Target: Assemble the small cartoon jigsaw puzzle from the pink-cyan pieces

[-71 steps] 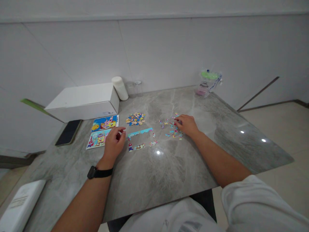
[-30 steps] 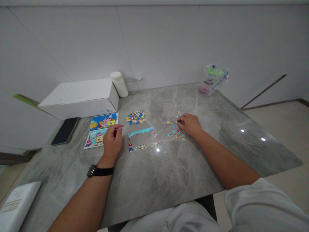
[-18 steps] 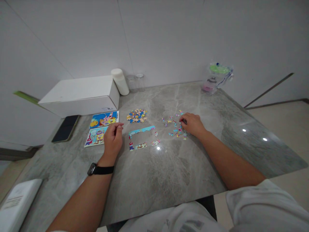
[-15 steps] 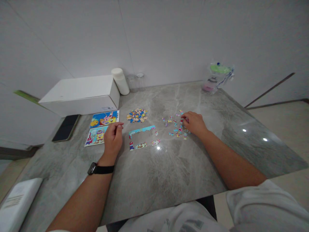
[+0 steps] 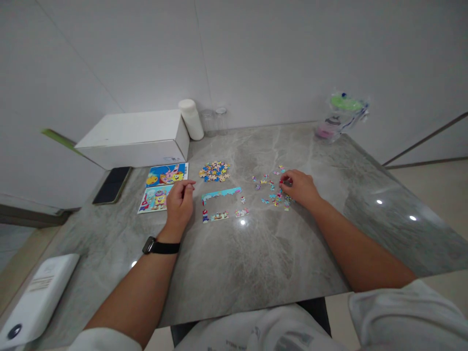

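Note:
My right hand [image 5: 299,186] is over the loose puzzle pieces [image 5: 272,199] on the right, its thumb and forefinger pinched at a small reddish puzzle piece [image 5: 281,182]. My left hand [image 5: 180,201], fingers curled in and nothing visible in them, rests at the right edge of the lower picture card [image 5: 153,199]. Between my hands lies a partly joined puzzle border [image 5: 221,193]: a light-blue top strip, with short joined sections [image 5: 220,216] below it and gaps between them. Behind the border is a heap of blue and yellow puzzle pieces [image 5: 214,171].
A second picture card [image 5: 166,174] lies above the first. Left of them is a phone [image 5: 112,185], with a white box [image 5: 135,139] behind. A white bottle [image 5: 191,120] and clear glasses [image 5: 221,122] stand by the wall. A plastic bag [image 5: 340,119] sits back right, a white device [image 5: 42,297] front left.
The whole view has shifted slightly, so things appear further right. My right fingers have drawn a little apart from the pieces, with a reddish piece showing at the tips. My left hand stays put.

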`<state>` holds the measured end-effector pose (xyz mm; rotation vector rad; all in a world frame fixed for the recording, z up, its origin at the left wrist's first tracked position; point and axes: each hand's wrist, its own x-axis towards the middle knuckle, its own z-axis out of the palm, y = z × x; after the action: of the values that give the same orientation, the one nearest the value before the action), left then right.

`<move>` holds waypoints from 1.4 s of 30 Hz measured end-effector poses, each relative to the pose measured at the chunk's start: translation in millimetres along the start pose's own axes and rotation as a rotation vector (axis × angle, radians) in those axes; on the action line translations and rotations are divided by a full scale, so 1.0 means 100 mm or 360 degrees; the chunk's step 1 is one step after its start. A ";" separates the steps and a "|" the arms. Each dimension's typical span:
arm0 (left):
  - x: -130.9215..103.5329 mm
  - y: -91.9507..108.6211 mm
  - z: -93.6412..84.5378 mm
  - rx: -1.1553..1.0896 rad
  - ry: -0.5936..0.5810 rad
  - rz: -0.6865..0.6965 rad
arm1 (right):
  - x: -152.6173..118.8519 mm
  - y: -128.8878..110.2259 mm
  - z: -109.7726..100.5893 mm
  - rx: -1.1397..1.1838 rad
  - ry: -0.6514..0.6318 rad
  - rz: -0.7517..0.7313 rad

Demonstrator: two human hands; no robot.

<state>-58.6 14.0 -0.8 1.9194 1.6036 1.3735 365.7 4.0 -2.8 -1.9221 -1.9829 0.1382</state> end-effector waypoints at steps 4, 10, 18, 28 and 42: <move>0.00 0.03 -0.01 -0.0013 -0.0010 0.0014 | 0.01 0.00 -0.01 0.0196 0.0100 -0.0031; -0.01 0.04 0.00 0.0017 -0.0019 -0.0004 | 0.02 -0.08 -0.02 0.0355 0.0226 -0.0092; -0.04 0.13 -0.02 0.0047 -0.0103 0.0160 | -0.02 -0.16 0.10 0.0566 0.0303 -0.0094; -0.13 0.30 -0.11 0.0092 -0.0358 0.0367 | -0.11 -0.66 0.07 0.1154 0.0156 0.0009; -0.01 0.20 -0.50 0.0408 -0.1086 0.0431 | -0.08 -2.16 0.52 0.0886 -0.0177 -0.0624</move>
<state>-86.5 -11.0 38.3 2.4574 1.2449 0.4789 145.0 -7.6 17.6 -1.1844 -2.0652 0.6254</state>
